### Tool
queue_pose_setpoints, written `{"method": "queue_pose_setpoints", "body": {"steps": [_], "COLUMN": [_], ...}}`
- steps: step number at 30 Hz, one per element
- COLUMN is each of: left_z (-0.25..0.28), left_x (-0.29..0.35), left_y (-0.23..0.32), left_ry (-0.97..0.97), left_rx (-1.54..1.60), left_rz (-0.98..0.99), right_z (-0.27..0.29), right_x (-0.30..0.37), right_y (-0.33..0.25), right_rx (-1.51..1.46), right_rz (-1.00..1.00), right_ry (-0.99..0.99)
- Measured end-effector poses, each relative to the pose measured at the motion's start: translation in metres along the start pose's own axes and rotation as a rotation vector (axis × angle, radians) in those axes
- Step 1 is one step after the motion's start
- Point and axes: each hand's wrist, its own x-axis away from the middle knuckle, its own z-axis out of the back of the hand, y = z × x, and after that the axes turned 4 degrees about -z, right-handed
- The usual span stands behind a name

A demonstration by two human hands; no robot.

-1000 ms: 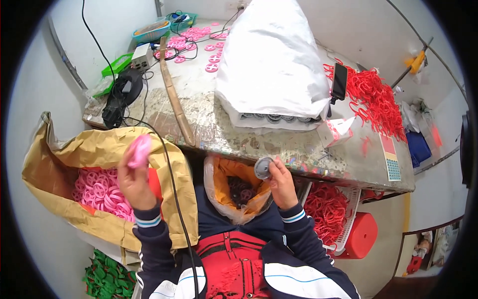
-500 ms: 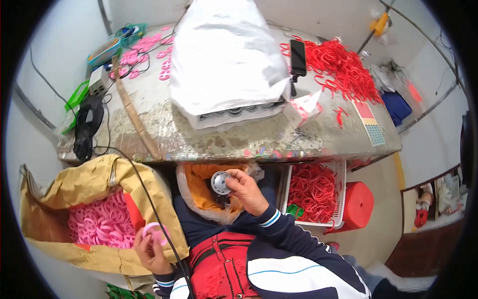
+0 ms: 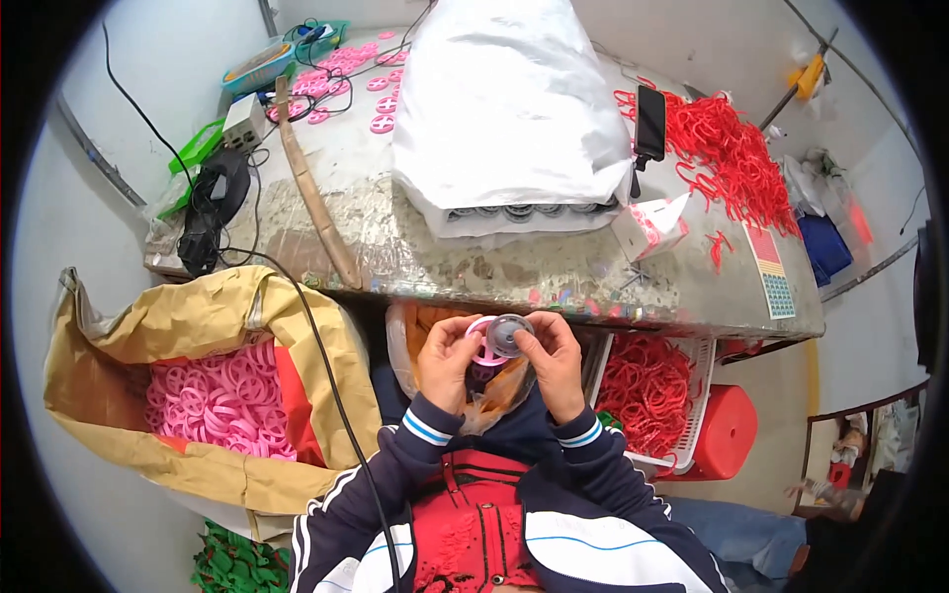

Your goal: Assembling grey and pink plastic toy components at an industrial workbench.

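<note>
Between the thumb and fingers of my left hand (image 3: 448, 364) is a pink plastic wheel ring (image 3: 491, 359). My right hand (image 3: 556, 368) pinches a grey round wheel disc (image 3: 508, 334). The disc overlaps the ring's right side; whether they are joined, I cannot tell. Both hands are over my lap, above a plastic-lined container (image 3: 484, 413) with an orange inside. To the left, a large tan sack (image 3: 316, 346) holds many pink wheel rings (image 3: 222, 400).
The worktable (image 3: 494, 272) carries a white-covered stack (image 3: 509, 119), a phone (image 3: 649, 124), a tissue box (image 3: 647, 229), red strips (image 3: 732, 153) and a wooden stick (image 3: 314, 193). A white basket (image 3: 702, 395) and red stool (image 3: 727, 435) stand right. A black cable (image 3: 331, 395) crosses the sack.
My left hand has carried the pink ring from the sack to the middle. My right hand has moved slightly right and up with the grey disc, now against the ring. The view has shifted.
</note>
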Motion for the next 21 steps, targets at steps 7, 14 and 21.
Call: {"method": "queue_pose_setpoints", "body": {"steps": [7,14,21], "left_z": [-0.011,0.009,0.019], "left_x": [-0.015,-0.029,-0.036], "left_y": [-0.009,-0.015,-0.014], "left_ry": [-0.18,-0.269,-0.358], "left_rx": [0.168,-0.173,-0.286], "left_rz": [0.021,0.06,0.083], "right_z": [0.004,0.006,0.015], "right_x": [-0.022,-0.033,-0.05], "right_y": [0.005,0.007,0.009], "right_rx": [0.06,0.188,0.261], "right_rz": [0.042,-0.037,-0.153], "right_ry": [0.042,-0.084,-0.228]}}
